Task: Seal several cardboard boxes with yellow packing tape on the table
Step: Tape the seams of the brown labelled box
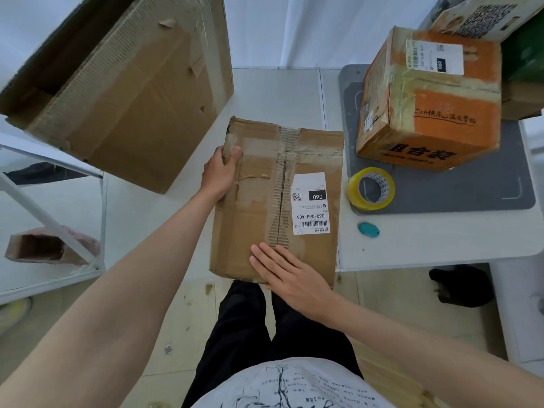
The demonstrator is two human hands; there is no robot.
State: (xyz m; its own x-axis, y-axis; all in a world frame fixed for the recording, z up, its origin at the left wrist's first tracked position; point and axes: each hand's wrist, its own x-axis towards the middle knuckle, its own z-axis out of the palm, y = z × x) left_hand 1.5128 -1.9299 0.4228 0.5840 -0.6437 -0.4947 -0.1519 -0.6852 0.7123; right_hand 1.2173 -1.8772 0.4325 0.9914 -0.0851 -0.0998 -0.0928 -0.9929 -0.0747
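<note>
Steadying the flat brown box [276, 198] at the counter [412, 248] edge: left hand [219, 175] has its grip curled round the far-left corner, thumb on top; right hand [290, 273] lies flat, fingers straight, pressing the near edge. Box seam runs down the middle, old tape torn, no yellow tape on it yet.

Risks, as judged: the near end of the box overhangs the counter edge above the person's legs, so lifting the right hand to fetch tape could let it tip or slide off. The torn corrugated strip along the seam may give fresh tape poor hold.

Room: yellow tape roll [371, 188] sits on the grey mat [471, 187] just right of the box, an open reach. Teal cutter [368, 229] lies near it. Orange box [429, 98] crowds the mat's far side; large brown carton [123, 83] bounds the left.
</note>
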